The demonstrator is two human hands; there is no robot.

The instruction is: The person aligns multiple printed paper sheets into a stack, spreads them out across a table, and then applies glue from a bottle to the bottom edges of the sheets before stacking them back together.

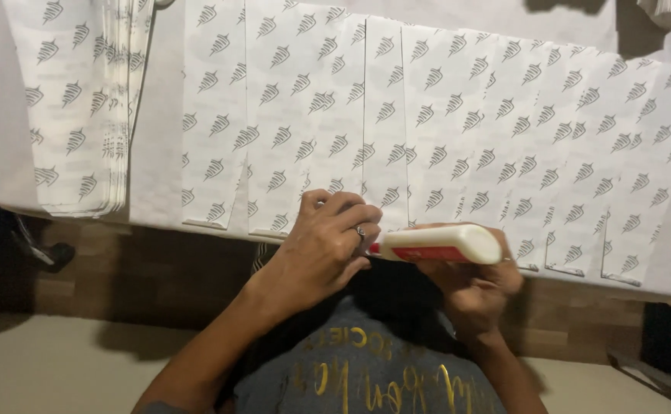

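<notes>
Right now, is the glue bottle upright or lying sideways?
Sideways. The right hand holds the glue bottle level, tip toward the left hand. Cap on or off: cannot tell.

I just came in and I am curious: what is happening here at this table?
A person stands at a table covered with overlapping white paper sheets printed with a grey leaf pattern. The right hand holds a white glue bottle with a red label on its side, near the table edge. The left hand, wearing a ring, has its fingers at the bottle's tip. A stack of the same sheets lies at the left.
</notes>
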